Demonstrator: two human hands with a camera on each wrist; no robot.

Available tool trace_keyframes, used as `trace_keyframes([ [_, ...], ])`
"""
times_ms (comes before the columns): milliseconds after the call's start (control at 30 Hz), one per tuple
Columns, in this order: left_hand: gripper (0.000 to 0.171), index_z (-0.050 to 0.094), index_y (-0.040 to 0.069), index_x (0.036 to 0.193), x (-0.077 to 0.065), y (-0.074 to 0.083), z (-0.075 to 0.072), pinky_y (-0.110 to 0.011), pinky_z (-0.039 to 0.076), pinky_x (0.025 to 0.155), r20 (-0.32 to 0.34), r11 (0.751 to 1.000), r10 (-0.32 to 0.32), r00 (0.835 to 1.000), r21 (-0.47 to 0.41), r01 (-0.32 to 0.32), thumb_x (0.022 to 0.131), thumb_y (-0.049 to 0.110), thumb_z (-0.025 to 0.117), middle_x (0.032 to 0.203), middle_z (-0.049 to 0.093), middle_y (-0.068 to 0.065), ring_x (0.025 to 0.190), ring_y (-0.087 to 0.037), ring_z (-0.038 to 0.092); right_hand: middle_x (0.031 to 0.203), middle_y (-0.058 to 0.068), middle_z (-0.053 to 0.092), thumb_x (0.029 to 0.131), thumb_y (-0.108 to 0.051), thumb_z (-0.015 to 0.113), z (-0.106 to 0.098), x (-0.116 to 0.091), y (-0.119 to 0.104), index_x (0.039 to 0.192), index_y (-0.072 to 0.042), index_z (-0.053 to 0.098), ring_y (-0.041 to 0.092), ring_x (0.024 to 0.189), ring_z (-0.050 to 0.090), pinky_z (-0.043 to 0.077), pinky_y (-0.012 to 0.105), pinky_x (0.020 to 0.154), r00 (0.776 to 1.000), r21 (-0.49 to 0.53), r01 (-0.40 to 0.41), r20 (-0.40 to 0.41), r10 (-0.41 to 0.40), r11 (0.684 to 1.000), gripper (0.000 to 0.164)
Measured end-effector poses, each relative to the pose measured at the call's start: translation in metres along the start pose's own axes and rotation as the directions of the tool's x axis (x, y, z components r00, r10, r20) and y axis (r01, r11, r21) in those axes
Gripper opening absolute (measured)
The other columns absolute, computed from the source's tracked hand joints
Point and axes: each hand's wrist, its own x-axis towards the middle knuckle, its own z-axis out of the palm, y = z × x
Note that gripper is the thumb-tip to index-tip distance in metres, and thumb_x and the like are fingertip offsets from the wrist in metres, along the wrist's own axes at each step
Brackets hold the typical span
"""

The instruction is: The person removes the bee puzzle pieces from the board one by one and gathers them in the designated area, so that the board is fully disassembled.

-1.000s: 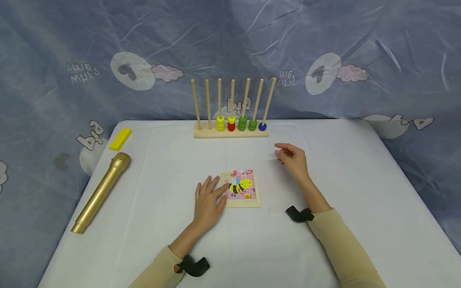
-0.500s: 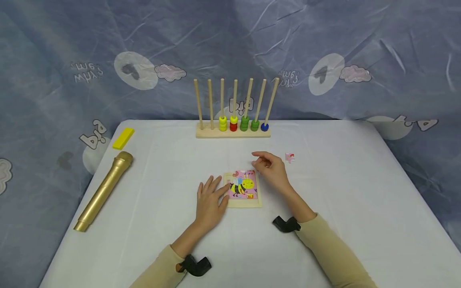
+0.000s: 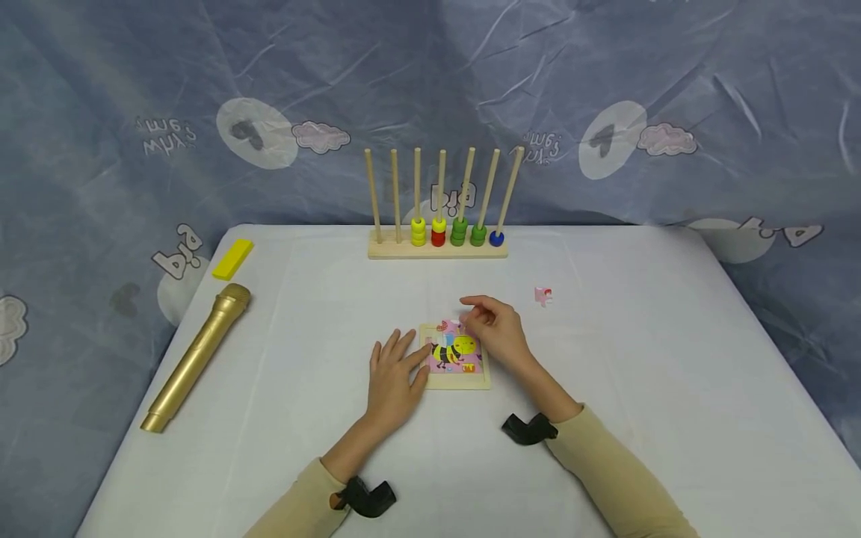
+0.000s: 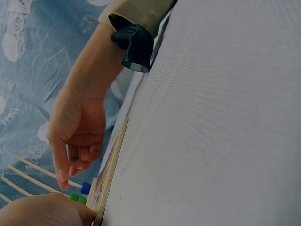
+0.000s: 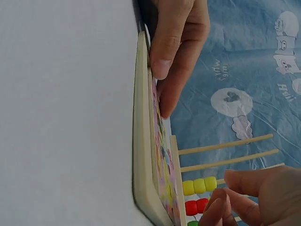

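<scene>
One tray [image 3: 459,382], one bee puzzle [image 3: 454,359] inside; one piece [image 3: 543,296], 2 o'clock. Left hand [image 3: 395,379] spread, 8 o'clock; right hand [image 3: 496,329], can't tell grip.

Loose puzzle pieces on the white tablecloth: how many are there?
1: the pink jigsaw piece, farther back and to the right of the right hand. That hand may hide another.

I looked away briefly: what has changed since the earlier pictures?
The right hand moved leftward and nearer the person, to the far right corner of the bee puzzle; a loose pink piece came into view. No grasp or release is clear. The left hand stayed at the puzzle's left side; the microphone stayed put.
</scene>
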Motion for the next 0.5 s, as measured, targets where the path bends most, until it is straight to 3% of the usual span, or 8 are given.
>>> trace_keyframes([
  [500,0.035,0.068,0.013,0.125,0.0001,-0.0005,-0.0006,-0.064,0.017,0.114,0.003,1.000,0.006,1.000,0.009,-0.006,0.090,0.017,0.067,0.146,0.050,-0.015,0.143,-0.038,0.033,0.078,0.009,0.062,0.084,-0.003,0.071,0.0072,-0.0014,0.0102,0.113,0.000,0.070,0.014,0.063,0.051,0.042,0.017,0.054,0.999,-0.060,0.013,0.030,-0.011,0.998,0.029],
])
